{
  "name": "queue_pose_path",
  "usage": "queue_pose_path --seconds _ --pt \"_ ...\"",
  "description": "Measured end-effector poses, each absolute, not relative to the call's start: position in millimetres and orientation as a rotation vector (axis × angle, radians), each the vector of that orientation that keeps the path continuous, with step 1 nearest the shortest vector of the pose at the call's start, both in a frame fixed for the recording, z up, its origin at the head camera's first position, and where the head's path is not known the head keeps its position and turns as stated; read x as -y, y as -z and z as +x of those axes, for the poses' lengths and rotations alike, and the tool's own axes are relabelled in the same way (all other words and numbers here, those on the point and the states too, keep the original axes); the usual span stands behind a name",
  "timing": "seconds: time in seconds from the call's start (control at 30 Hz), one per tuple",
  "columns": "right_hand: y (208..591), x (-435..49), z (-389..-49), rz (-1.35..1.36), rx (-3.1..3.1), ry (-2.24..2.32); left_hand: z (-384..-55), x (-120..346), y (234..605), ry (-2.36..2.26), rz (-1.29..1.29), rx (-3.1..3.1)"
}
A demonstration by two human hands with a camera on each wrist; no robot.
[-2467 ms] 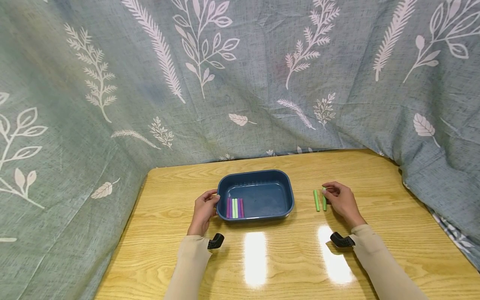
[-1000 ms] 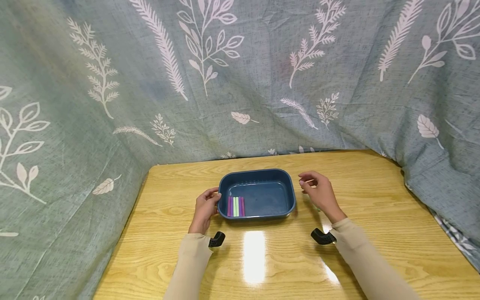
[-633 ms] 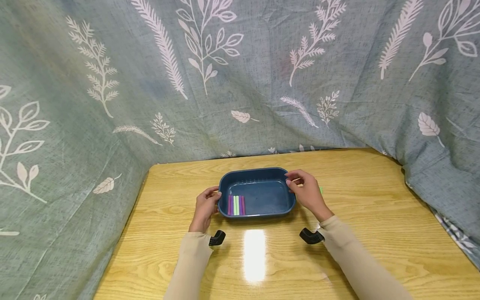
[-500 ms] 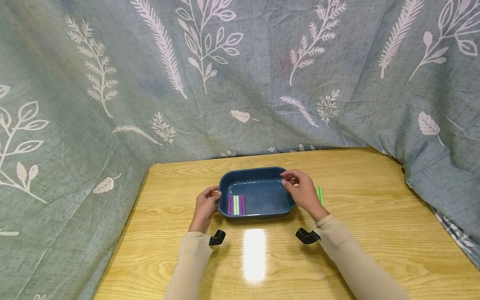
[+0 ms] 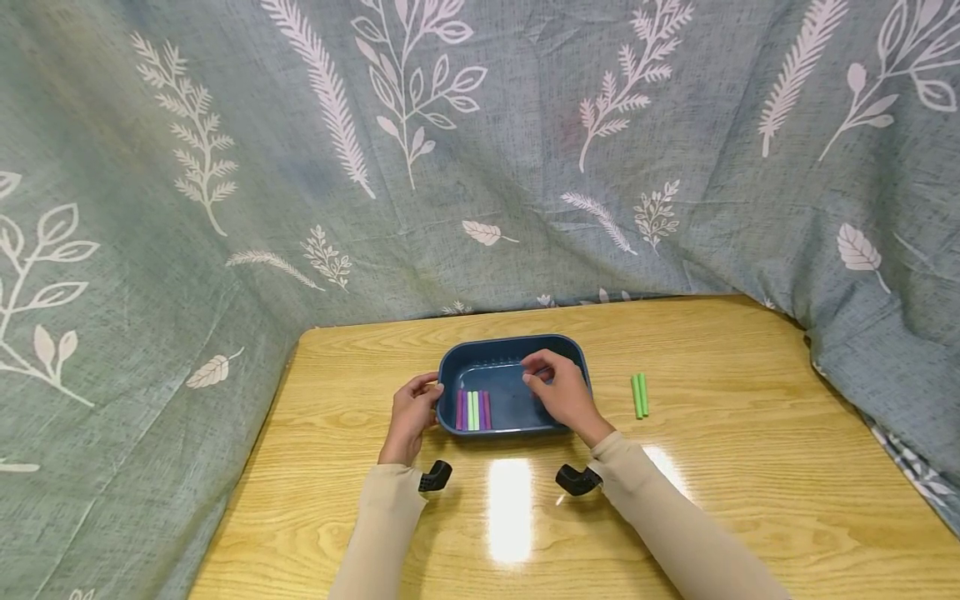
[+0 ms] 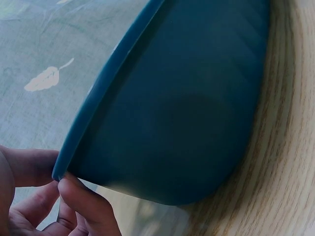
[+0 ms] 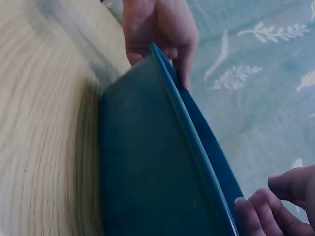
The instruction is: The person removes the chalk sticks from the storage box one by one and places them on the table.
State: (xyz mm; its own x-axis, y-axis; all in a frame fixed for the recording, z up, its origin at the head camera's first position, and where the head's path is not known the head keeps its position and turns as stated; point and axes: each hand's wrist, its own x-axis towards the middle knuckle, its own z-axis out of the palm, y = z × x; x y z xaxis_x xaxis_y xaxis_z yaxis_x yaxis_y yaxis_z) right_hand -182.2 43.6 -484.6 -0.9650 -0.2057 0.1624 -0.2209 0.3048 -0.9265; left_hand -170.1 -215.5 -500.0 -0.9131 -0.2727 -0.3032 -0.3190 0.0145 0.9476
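Note:
A dark blue plastic tub [image 5: 513, 429] stands on the table. My left hand [image 5: 409, 419] pinches its left rim between thumb and fingers; the left wrist view shows the tub wall [image 6: 162, 113] close up. My right hand [image 5: 562, 392] hovers over the right half of the tub, fingers loosely bent. Nothing shows between the right fingertips [image 7: 248, 216] in the right wrist view. Inside the tub, at the left, several chalk-like sticks lie side by side: purple ones [image 5: 487, 410], violet ones and pale green ones [image 5: 472, 410]. Two bright green sticks [image 5: 641, 396] lie together on the table, right of the tub.
The wooden table [image 5: 315, 467] reaches back to a grey-green leaf-patterned curtain [image 5: 420, 250], which hangs behind and along both sides. A black wrist device [image 5: 577, 480] juts from each sleeve. Light glares off the tabletop before the tub.
The right hand has let go of a green stick, which now lies against the other one, and has moved left over the tub. The left hand stays on the rim.

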Motion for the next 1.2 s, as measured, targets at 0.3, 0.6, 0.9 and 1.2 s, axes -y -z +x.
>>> queue_pose_path --seconds 0.3,0.6,0.9,1.2 --pt "484 -15 -184 0.413 2.514 -1.885 -170 218 501 -2.092 -0.642 -2.203" --pt "486 11 -187 0.337 2.561 -1.963 -171 217 501 -2.081 -0.641 -2.198" --pt "494 25 -189 0.293 2.561 -2.014 -170 216 500 -2.099 -0.644 -2.188" --pt "501 25 -190 0.296 2.655 -1.872 -169 216 500 -2.11 -0.648 -2.181"
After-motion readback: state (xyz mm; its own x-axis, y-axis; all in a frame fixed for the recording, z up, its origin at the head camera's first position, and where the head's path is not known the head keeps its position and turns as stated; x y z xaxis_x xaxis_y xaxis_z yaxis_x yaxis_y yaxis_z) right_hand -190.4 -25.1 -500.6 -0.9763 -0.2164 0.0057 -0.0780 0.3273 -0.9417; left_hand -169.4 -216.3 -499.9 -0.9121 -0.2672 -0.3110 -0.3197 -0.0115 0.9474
